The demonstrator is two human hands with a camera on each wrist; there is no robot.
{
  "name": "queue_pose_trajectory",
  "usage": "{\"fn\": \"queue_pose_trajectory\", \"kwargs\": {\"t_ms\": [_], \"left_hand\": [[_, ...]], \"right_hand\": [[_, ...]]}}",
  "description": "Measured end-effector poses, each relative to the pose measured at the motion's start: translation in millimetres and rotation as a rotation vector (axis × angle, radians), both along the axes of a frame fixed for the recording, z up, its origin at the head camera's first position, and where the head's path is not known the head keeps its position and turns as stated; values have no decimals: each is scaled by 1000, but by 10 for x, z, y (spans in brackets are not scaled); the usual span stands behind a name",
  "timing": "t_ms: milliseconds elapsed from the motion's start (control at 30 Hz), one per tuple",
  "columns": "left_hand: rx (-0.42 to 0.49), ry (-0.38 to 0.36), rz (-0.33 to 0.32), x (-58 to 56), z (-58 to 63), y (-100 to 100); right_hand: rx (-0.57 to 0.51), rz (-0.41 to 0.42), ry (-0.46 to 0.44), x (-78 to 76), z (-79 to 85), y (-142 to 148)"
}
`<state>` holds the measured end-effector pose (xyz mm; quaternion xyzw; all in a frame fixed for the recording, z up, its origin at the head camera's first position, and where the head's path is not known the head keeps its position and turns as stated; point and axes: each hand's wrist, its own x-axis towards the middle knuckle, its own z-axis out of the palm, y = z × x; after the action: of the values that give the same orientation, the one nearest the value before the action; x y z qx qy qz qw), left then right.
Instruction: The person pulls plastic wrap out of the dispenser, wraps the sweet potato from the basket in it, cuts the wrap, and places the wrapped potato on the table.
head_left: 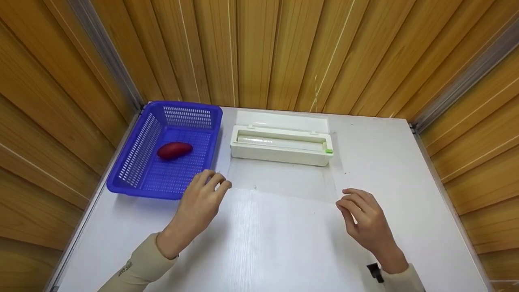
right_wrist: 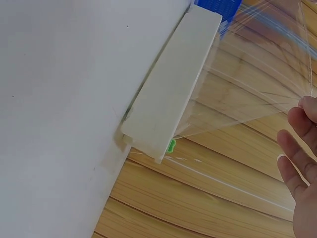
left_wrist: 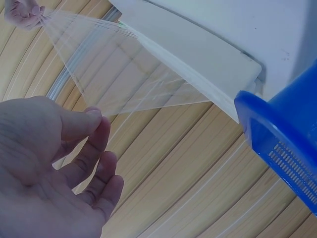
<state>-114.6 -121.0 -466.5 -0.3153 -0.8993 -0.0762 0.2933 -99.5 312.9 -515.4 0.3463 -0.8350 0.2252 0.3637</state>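
Note:
A sheet of clear cling film [left_wrist: 133,74] stretches from a white dispenser box [head_left: 281,156] toward both hands. My left hand [head_left: 202,200] pinches one corner of the film between thumb and forefinger, in front of the basket. The other corner is pinched by my right hand [head_left: 363,219], lower right of the box. Inside the box lies the film roll [head_left: 279,142], under a raised lid [head_left: 282,120]. At the box's right end sits a green cutter slider [head_left: 329,151]. In the right wrist view the film [right_wrist: 247,74] looks taut, gathered into creases at the fingertips.
A blue plastic basket [head_left: 216,134] stands left of the box, holding a dark red oblong object [head_left: 174,150]. Both rest on a white table [head_left: 279,243]. Wood-panelled walls [head_left: 259,52] enclose the table at the back and sides.

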Motion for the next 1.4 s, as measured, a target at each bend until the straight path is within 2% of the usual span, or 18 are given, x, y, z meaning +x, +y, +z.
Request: {"fn": "queue_pose_trajectory", "kwargs": {"t_ms": [333,533,933,1233,1400], "left_hand": [[13,-7,-7,41,-179,-13],[4,-8,-12,68,-294,-13],[-43,-80,8,116,-455,2],[-36,-101,2,107,-592,8],[-34,-95,-5,89,-650,9]], "right_hand": [[38,5,-43,40,-130,8],[75,-8,-102,77,-212,18],[137,-26,-198,119,-395,11],[147,-18,-262,123,-464,-16],[179,-43,-280,118,-487,-40]]}}
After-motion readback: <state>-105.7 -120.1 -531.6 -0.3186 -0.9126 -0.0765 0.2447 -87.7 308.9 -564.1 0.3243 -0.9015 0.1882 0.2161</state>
